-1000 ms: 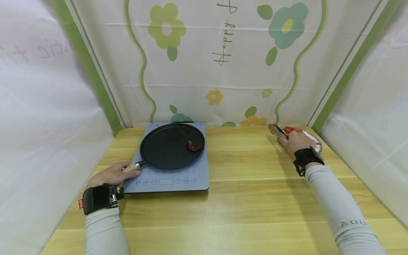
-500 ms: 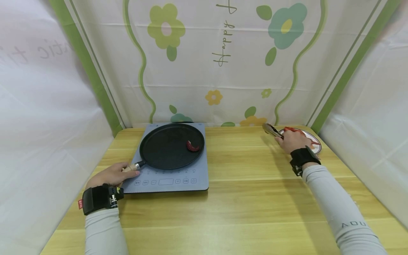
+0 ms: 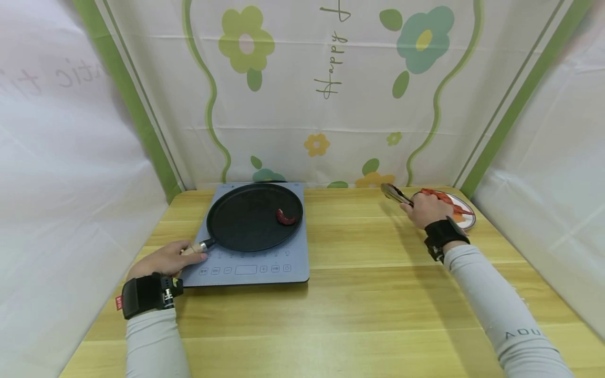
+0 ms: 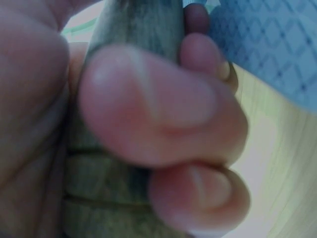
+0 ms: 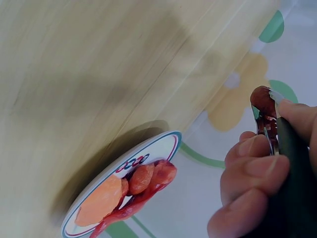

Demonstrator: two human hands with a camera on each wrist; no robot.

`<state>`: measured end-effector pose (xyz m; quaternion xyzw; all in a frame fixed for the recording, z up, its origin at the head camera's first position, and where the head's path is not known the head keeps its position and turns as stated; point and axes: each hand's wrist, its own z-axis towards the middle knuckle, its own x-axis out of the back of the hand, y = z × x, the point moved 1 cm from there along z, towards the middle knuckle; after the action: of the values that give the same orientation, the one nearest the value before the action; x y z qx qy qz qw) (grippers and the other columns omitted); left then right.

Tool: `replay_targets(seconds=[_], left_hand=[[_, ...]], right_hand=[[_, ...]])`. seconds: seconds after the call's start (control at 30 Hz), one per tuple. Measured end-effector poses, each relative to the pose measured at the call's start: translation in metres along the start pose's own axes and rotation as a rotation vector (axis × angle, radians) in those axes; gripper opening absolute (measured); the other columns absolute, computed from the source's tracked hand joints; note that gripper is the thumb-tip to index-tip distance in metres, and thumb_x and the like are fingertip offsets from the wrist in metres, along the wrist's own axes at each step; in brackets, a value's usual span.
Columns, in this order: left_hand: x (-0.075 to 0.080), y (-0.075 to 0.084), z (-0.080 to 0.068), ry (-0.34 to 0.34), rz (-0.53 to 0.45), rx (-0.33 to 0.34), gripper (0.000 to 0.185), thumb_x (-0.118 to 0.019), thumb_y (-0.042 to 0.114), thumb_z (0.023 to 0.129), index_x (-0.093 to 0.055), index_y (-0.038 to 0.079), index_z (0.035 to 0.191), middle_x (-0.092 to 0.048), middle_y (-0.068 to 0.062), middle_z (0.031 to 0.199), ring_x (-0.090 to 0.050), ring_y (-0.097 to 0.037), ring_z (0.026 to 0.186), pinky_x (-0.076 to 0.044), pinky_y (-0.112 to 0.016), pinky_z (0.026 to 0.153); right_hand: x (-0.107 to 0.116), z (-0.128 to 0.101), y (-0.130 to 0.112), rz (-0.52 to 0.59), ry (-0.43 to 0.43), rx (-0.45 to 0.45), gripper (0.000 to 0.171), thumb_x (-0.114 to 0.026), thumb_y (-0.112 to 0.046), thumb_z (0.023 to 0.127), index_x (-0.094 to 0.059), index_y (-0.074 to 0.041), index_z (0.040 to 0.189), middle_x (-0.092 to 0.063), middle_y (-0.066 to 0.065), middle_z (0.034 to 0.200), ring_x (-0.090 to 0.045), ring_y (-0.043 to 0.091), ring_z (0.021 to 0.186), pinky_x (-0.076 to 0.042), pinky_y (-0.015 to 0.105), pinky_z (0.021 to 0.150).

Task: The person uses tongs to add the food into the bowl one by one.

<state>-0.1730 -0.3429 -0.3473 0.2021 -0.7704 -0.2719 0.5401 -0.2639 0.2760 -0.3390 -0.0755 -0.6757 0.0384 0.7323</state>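
Note:
My left hand [image 3: 165, 259] grips the wooden handle [image 4: 133, 25] of a black flat frying pan [image 3: 246, 218]; its fingers curl round the wood in the left wrist view. Toward the pan's right side lies a dark red curved food piece [image 3: 285, 217], like an octopus tentacle. At the back right my right hand [image 3: 428, 211] holds metal tongs [image 3: 397, 194], tips pointing left toward the back wall. Something reddish-brown [image 5: 262, 101] shows at the tong tips in the right wrist view; I cannot tell what it is. A patterned-rim plate [image 5: 171, 141] stands beside that hand.
The pan sits on a grey induction cooker [image 3: 302, 262] with touch controls along its front. On the plate are red strip-like food [image 5: 136, 206], round reddish pieces [image 5: 141, 178] and an orange slice [image 5: 99, 203]. White floral cloth walls [image 3: 283, 105] enclose the wooden table [image 3: 359, 315].
My right hand has moved left with the tongs, away from the plate, so more of the plate and its food shows. The left hand and pan stay put.

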Motion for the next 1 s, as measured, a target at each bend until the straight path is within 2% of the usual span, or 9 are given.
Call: replay_targets(seconds=[0.17,0.4,0.63,1.0], left_hand=[[0.0,-0.001,0.0,0.003,-0.006,-0.002,0.028,-0.066,0.03,0.103,-0.056,0.004,0.098,-0.046,0.002,0.067,-0.046,-0.015,0.058,-0.044,-0.028,0.056],[-0.001,-0.001,0.001,-0.007,-0.01,0.009,0.031,-0.067,0.032,0.102,-0.056,0.004,0.098,-0.046,0.001,0.066,-0.046,-0.015,0.057,-0.043,-0.028,0.056],[-0.001,-0.002,0.001,-0.012,-0.022,0.016,0.032,-0.069,0.034,0.102,-0.056,0.004,0.099,-0.046,0.001,0.065,-0.046,-0.015,0.057,-0.043,-0.029,0.055],[-0.001,-0.001,0.001,-0.007,-0.037,0.021,0.03,-0.068,0.031,0.102,-0.056,0.004,0.097,-0.046,0.002,0.064,-0.045,-0.013,0.055,-0.043,-0.028,0.054]], right_hand=[[-0.002,0.001,-0.005,0.005,0.016,0.017,0.044,-0.058,-0.046,0.107,-0.064,-0.008,0.086,-0.066,0.02,0.083,-0.067,0.045,0.08,-0.047,0.055,0.06],[-0.006,0.002,-0.012,0.005,-0.005,0.041,0.043,-0.056,-0.047,0.108,-0.069,-0.008,0.097,-0.067,0.021,0.09,-0.067,0.042,0.081,-0.045,0.051,0.06],[-0.005,0.001,-0.018,0.012,-0.034,0.066,0.044,-0.054,-0.048,0.109,-0.066,-0.009,0.093,-0.064,0.018,0.084,-0.063,0.035,0.074,-0.041,0.045,0.058],[-0.006,-0.004,-0.034,0.014,-0.002,0.107,0.041,-0.057,-0.044,0.108,-0.066,-0.008,0.09,-0.057,0.012,0.074,-0.057,0.031,0.069,-0.037,0.043,0.059]])
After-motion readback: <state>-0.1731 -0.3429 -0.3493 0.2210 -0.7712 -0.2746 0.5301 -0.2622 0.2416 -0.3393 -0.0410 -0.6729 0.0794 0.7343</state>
